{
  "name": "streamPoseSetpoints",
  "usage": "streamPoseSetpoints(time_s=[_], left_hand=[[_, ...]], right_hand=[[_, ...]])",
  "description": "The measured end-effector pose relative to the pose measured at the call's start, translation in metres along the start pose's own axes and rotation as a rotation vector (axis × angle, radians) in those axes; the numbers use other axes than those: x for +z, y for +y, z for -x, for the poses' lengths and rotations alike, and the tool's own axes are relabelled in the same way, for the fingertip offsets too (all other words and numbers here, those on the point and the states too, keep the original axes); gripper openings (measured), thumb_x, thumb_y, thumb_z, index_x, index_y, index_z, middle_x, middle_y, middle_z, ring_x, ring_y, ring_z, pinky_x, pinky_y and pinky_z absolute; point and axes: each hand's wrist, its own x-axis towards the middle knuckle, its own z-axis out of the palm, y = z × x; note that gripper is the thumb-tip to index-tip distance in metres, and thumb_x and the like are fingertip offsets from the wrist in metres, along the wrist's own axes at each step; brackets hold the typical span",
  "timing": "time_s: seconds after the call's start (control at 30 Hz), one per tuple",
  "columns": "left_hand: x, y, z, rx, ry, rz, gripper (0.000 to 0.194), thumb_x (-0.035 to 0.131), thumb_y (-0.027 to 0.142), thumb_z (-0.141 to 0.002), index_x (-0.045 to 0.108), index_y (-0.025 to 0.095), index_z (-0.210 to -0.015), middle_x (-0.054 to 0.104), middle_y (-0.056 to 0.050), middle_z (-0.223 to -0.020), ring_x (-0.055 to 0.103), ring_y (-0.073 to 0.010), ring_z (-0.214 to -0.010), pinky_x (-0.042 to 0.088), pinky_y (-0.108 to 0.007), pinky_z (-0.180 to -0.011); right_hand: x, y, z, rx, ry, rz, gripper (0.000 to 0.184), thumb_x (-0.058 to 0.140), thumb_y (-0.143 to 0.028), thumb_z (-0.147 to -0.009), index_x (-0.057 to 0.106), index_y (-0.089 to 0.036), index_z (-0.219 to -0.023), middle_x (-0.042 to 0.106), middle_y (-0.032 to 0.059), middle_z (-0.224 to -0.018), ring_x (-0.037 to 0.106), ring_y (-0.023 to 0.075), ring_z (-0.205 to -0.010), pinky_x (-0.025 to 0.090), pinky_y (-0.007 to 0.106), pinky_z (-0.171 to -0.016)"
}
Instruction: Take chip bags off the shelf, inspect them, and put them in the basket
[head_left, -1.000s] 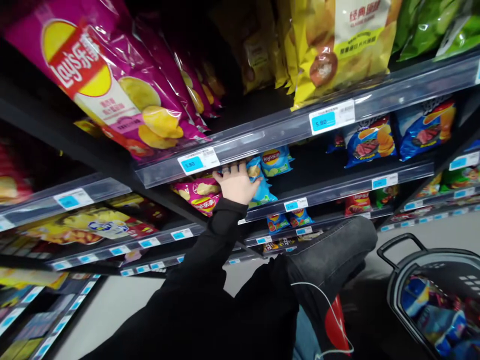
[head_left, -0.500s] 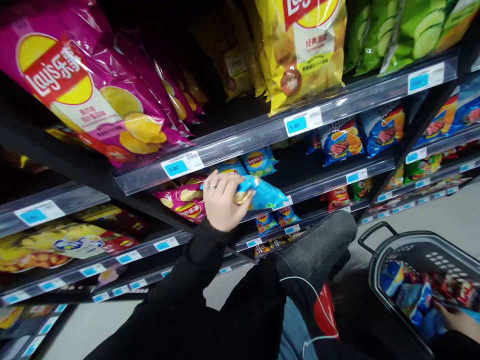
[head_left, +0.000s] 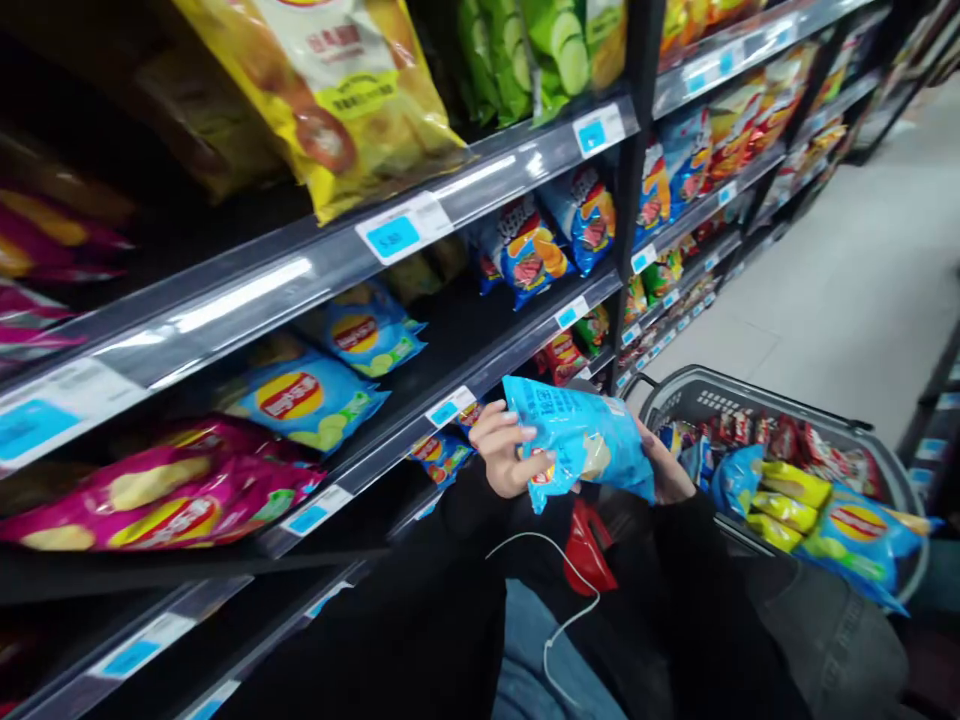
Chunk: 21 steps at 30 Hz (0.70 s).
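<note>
A light-blue bag of chips (head_left: 581,440) is held between my two hands, in front of my body and above my lap. My left hand (head_left: 504,452) grips its left end, fingers curled over the front edge. At the other end, my right hand (head_left: 670,468) clasps the bag, its fingers partly hidden behind it. To the right stands a grey shopping basket (head_left: 896,470). Inside it are a blue Lay's bag (head_left: 855,535), yellow packs (head_left: 787,500) and several red-wrapped snacks (head_left: 780,440).
Shelves of chips run along the left, with blue Lay's bags (head_left: 319,400), a magenta bag (head_left: 195,490) and an overhanging yellow bag (head_left: 367,95). The shelf edge (head_left: 247,300) juts out. An aisle floor (head_left: 810,290) stretches behind the basket. A red object (head_left: 589,550) with a white cord lies near my lap.
My left hand has come away from the lower shelf. My right hand has left the basket, and both now hold the blue bag. The view has swung right.
</note>
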Motion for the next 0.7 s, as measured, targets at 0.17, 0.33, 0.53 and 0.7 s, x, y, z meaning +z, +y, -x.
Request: streamPoseSetpoints(time_s=[0.17, 0.33, 0.53, 0.7], left_hand=[[0.005, 0.019, -0.016, -0.217, -0.215, 0.474, 0.073, 0.046, 0.078, -0.065, 0.049, 0.024, -0.114, 0.036, -0.012, -0.133, 0.040, -0.0304, -0.119, 0.036, -0.048, -0.096], [0.007, 0.022, -0.025, -0.724, -0.413, 0.739, 0.055, 0.068, 0.045, -0.069, 0.045, 0.019, -0.111, 0.055, -0.006, -0.102, 0.056, -0.0165, -0.087, 0.045, -0.033, -0.081], [0.003, 0.019, -0.029, -0.807, -0.483, 0.680, 0.040, 0.077, 0.033, -0.058, 0.052, 0.015, -0.083, 0.051, 0.002, -0.079, 0.051, -0.0091, -0.069, 0.043, -0.024, -0.065], [-0.001, 0.025, -0.027, -0.899, -0.490, 0.755, 0.049, 0.081, 0.034, -0.051, 0.046, 0.016, -0.080, 0.050, 0.004, -0.081, 0.049, -0.0064, -0.064, 0.041, -0.021, -0.059]], right_hand=[[-0.035, 0.007, -0.005, -0.166, 0.205, -0.005, 0.088, 0.077, -0.042, -0.056, 0.037, -0.027, -0.133, 0.052, 0.0075, -0.130, 0.055, 0.0277, -0.112, 0.048, 0.042, -0.091], [-0.051, 0.004, -0.008, -0.271, 0.315, 0.139, 0.098, 0.081, -0.035, -0.051, 0.031, -0.030, -0.135, 0.048, 0.0059, -0.134, 0.051, 0.0263, -0.117, 0.045, 0.042, -0.094], [-0.056, 0.004, -0.011, -0.323, 0.352, 0.207, 0.076, 0.082, -0.030, -0.049, 0.045, -0.028, -0.116, 0.061, 0.0040, -0.110, 0.058, 0.0227, -0.101, 0.046, 0.041, -0.092], [-0.056, 0.010, -0.013, -0.297, 0.334, 0.166, 0.070, 0.083, -0.029, -0.048, 0.044, -0.028, -0.106, 0.061, 0.0012, -0.098, 0.060, 0.0202, -0.091, 0.048, 0.039, -0.085]])
